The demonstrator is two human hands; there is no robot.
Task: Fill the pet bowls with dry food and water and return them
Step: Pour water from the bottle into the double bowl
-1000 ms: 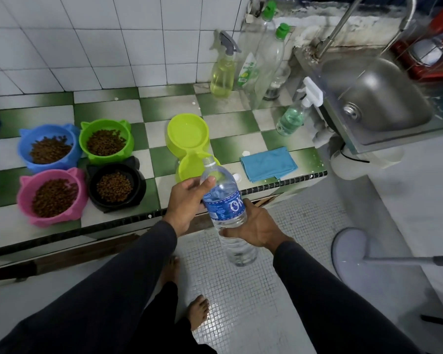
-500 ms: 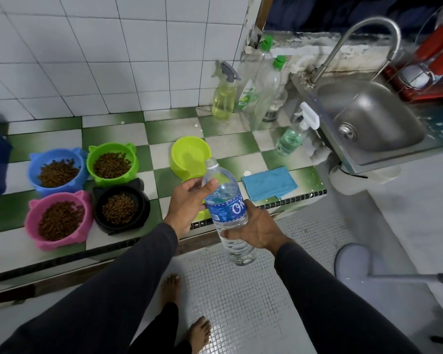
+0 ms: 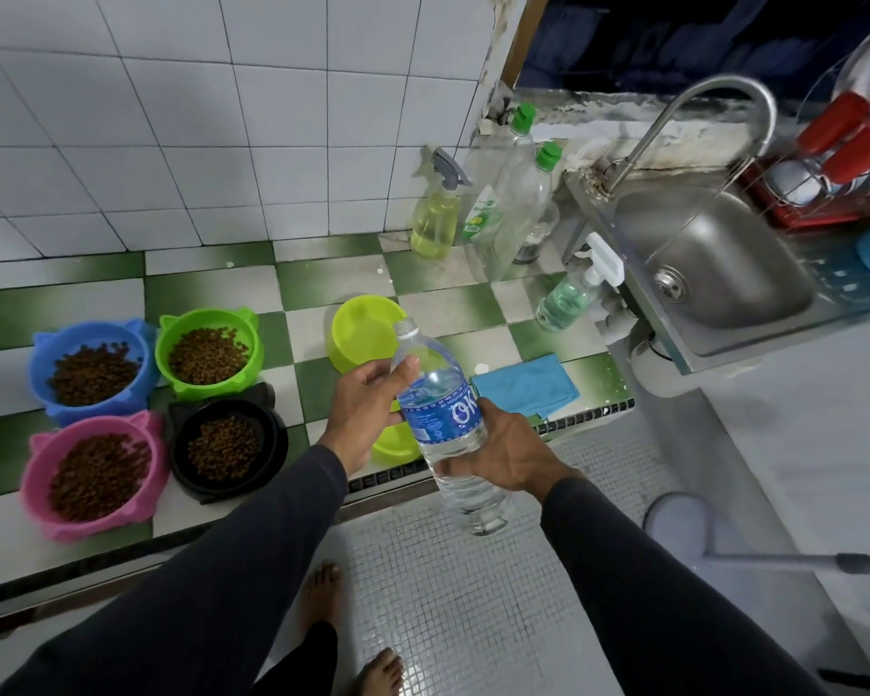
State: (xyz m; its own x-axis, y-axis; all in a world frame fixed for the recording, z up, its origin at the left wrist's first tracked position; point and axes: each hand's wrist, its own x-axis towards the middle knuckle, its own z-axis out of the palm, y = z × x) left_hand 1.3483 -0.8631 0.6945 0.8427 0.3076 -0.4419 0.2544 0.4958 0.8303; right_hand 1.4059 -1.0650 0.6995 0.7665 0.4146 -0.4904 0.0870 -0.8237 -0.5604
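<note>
Fingers of both hands, left hand and right hand, wrapped round uncapped water bottle, near counter edge; four left bowls held kibble; lime bowls looked unfilled, returning undone

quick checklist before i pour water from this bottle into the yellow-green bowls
1. Cap off: ok. The water bottle shows a bare, open neck.
2. Grip secure: ok. The right hand wraps the bottle's middle; the left hand holds its upper part.
3. Water left: ok, it is visible in the bottle.
4. Far yellow-green bowl ready: ok, upright and its inside looks empty.
5. Near yellow-green bowl ready: cannot tell, the hands and bottle hide most of it.
6. Food bowls done: ok. The blue bowl, green bowl, pink bowl and black bowl all hold kibble.
</note>
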